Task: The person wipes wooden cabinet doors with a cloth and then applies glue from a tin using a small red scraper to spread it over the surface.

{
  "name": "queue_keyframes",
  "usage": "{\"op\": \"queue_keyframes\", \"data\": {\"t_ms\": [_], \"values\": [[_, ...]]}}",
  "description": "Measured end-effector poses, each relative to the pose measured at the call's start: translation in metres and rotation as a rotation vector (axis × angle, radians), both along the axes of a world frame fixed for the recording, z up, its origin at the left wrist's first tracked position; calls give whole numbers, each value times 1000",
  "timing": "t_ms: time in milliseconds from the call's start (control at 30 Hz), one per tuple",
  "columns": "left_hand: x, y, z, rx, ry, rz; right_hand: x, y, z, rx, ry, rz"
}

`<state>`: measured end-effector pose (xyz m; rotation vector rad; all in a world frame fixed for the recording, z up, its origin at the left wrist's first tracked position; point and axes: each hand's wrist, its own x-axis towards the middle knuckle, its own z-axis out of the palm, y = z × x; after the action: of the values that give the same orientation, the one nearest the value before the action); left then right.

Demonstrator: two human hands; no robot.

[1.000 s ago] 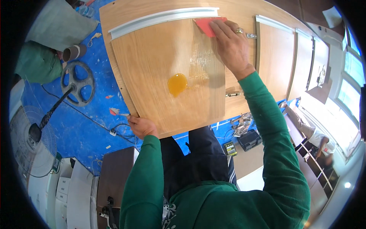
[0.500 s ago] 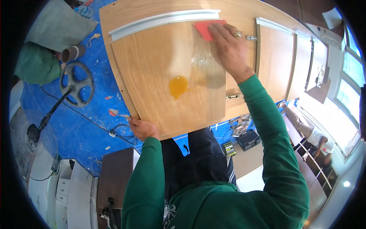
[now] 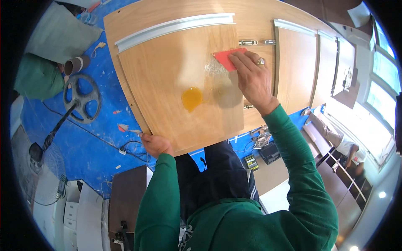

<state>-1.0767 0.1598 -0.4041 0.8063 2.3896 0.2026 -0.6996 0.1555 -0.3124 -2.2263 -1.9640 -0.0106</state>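
My right hand (image 3: pixel 254 80) pinches a flat red spreader (image 3: pixel 229 59), its edge pressed to a light wood panel (image 3: pixel 155 79). Wet, shiny streaks show on the wood just below the spreader. Left of my right hand, a puddle of thick amber liquid (image 3: pixel 191 99) sits on the panel. A pale metal profile (image 3: pixel 176 27) runs along the panel's far edge. At the near left corner, my left hand (image 3: pixel 157 145) is closed round the edge of the wood, its fingertips partly hidden. A small red and beige piece (image 3: pixel 122 128) appears beside its fingers; whether it is held I cannot tell.
More wood panels (image 3: pixel 296 58) lie to the right, with metal hinges (image 3: pixel 248 42) near my right hand. A blue floor sheet (image 3: pixel 98 140) carries a fan with a round base (image 3: pixel 82 99) and cables. Another person (image 3: pixel 347 146) works at far right.
My right hand has drawn the red spreader from beside the metal profile toward me, down the panel. My left hand keeps its place at the corner. The view has shifted slightly.
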Motion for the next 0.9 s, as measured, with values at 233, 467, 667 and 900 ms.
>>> {"op": "queue_keyframes", "data": {"t_ms": [233,467,667,900], "values": [[12,9,16,-37,-7,17,28,33,-8,96,-85,21],[0,2,2,-19,9,-3,39,45,-18,98,-73,13],[9,8,13,-55,-27,36,50,39,-28,146,-127,16],[12,8,13,-52,4,-5,39,26,-11,65,-60,-6]]}}
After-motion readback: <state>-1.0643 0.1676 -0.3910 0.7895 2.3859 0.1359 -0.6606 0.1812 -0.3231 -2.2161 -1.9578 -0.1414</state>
